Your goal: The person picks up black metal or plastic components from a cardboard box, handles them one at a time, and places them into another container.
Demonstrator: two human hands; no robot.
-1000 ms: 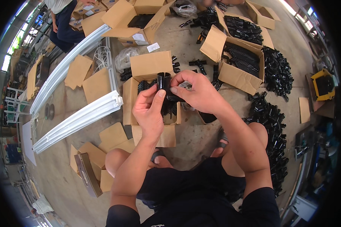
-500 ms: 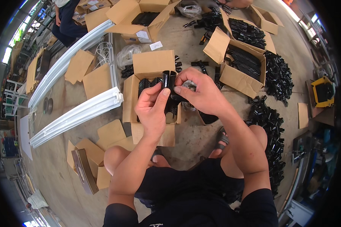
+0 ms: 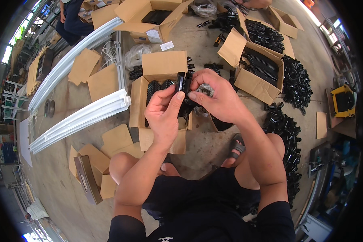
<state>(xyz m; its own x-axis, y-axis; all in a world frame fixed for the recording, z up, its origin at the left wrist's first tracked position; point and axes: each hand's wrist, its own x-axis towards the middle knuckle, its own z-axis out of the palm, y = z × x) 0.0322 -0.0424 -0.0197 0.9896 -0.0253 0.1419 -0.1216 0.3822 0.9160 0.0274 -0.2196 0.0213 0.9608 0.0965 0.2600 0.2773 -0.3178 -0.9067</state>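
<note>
Two glossy black tube-shaped parts stand side by side between my hands, above an open cardboard box. My left hand pinches the left black tubular part between thumb and fingers. With bent fingers my right hand grips the right black tubular part; whether the two are joined I cannot tell. Behind and below them, the cardboard box holds rows of similar black parts. My hands hide part of its contents.
Loose black parts are heaped on the floor to the right, beside another filled box. Long white metal profiles lie at left. Flattened cardboard and a brown carton sit near my left knee. Another person is at the far left.
Both hands and the black parts sit slightly further right in the picture. The grip looks the same.
</note>
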